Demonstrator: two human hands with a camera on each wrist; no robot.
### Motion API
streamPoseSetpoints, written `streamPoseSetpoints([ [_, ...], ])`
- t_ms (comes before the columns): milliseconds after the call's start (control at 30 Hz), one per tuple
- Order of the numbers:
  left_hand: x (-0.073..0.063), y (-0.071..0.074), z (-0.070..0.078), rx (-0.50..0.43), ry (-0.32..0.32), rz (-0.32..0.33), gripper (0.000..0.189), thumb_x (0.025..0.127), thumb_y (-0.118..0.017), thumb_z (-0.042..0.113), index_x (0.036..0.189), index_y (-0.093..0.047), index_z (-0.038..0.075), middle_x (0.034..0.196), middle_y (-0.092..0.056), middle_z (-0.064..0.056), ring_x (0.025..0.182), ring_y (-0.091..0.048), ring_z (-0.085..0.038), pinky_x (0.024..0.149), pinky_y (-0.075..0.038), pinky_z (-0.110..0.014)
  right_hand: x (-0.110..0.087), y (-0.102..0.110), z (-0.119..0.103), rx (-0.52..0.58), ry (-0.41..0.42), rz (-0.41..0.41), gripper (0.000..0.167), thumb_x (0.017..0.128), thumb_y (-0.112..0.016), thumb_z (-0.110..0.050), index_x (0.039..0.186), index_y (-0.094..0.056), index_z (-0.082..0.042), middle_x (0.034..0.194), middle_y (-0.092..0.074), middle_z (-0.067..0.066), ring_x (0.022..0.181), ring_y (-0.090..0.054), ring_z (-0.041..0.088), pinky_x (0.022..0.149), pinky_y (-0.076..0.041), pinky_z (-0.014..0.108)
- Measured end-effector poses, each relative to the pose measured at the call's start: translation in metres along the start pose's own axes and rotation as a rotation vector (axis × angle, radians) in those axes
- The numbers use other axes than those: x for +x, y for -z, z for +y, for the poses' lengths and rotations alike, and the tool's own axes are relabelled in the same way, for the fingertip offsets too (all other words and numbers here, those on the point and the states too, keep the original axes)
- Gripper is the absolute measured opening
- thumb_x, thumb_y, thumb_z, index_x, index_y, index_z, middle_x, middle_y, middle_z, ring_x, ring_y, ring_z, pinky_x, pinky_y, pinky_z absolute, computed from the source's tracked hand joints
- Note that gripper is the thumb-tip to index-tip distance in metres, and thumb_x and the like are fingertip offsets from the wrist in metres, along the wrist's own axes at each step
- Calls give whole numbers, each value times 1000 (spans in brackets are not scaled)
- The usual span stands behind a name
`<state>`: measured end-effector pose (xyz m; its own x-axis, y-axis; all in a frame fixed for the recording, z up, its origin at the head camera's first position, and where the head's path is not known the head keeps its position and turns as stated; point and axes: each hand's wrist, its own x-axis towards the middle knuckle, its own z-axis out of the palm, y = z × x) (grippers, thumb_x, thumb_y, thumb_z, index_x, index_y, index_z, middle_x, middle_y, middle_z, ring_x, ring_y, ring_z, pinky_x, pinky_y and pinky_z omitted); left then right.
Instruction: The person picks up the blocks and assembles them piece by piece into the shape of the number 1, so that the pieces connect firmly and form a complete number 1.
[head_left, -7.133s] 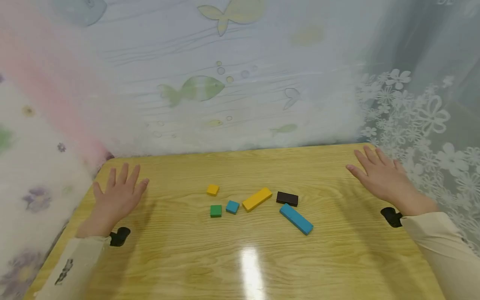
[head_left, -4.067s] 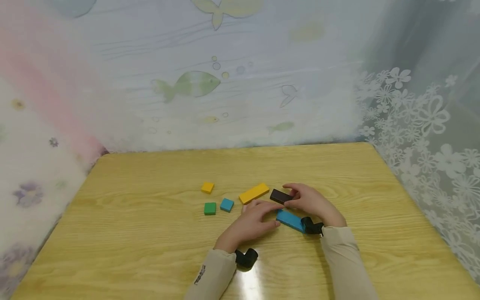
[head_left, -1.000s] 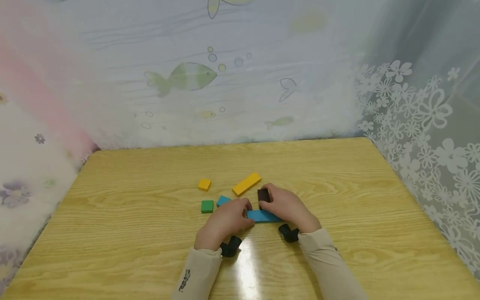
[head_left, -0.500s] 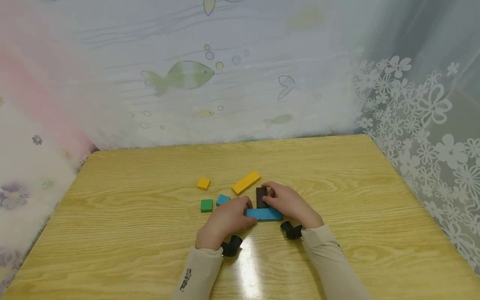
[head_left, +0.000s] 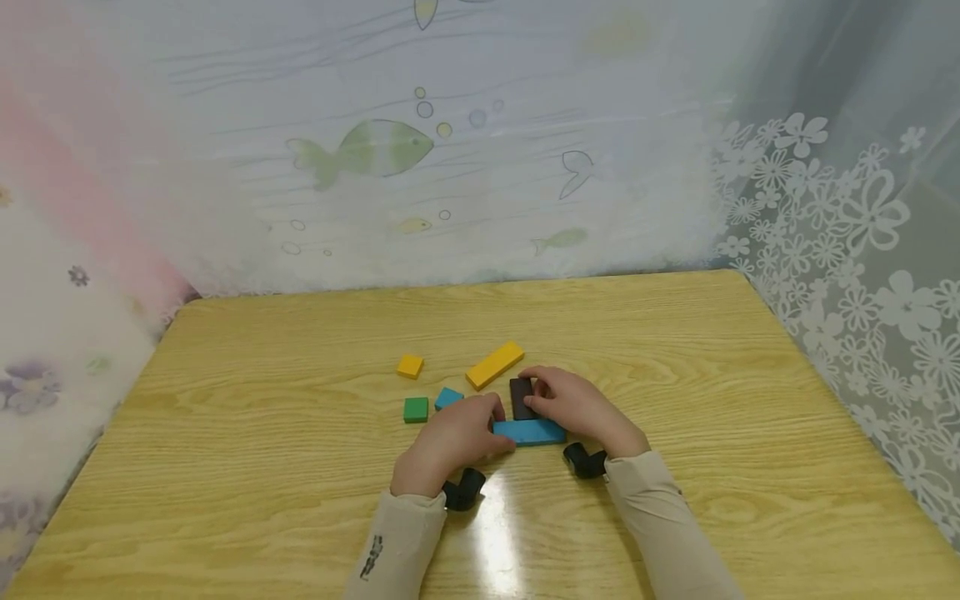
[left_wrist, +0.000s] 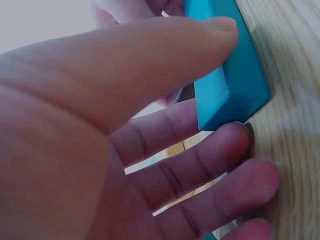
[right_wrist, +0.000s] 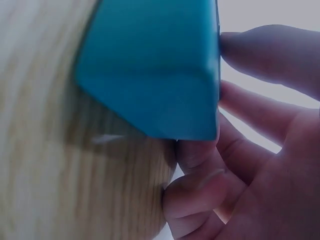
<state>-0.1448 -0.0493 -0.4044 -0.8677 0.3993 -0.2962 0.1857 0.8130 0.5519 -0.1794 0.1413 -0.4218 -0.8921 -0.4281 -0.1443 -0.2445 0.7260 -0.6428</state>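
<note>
Having swung round over the last four seconds, a long sky-blue rectangular block [head_left: 531, 432] is lying crosswise on the yellowish wood-grain table [head_left: 262, 500], a dark-brown rectangular block [head_left: 520, 402] butting end-on against its far side. The left hand [head_left: 452, 435] is gripping the sky-blue block's left end; the right hand [head_left: 581, 410] is pinching the dark-brown block.

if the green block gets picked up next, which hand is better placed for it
Probably the left hand: it is closer to the green block, though it grips the long blue block. The right hand is farther, at the dark block.
</note>
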Motion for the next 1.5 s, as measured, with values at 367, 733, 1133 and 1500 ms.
streamPoseSetpoints([
  [367,0,0,0,-9,-6,-10,29,77,-69,34,95,-56,15,74,-52,5,64,-49,-13,58,-40,-29,-1,0,0,7,5,-4,38,88,-56,-25,124,-50,-13,79,-54,-4,65,-48,13,61,-39,30],
  [733,1,0,-1,-10,-5,-13,29,77,-69,36,96,-57,17,75,-52,6,64,-49,-13,58,-40,-29,-1,3,-2,21,7,-6,38,88,-57,-24,123,-50,-12,78,-53,-3,64,-48,14,61,-39,30],
  [1133,-1,1,-2,-14,-14,-8,30,78,-68,37,96,-58,16,75,-53,7,65,-50,-11,60,-41,-28,-2,4,0,60,-3,19,39,90,-53,-26,126,-48,-13,80,-54,-3,65,-48,14,61,-39,31],
  [1500,-1,2,-5,-43,-24,-13,30,78,-68,38,97,-58,17,74,-53,7,64,-50,-11,59,-41,-28,-1,16,0,49,13,143,37,92,-50,-26,127,-49,-14,108,-53,3,88,-54,18,72,-45,35],
])
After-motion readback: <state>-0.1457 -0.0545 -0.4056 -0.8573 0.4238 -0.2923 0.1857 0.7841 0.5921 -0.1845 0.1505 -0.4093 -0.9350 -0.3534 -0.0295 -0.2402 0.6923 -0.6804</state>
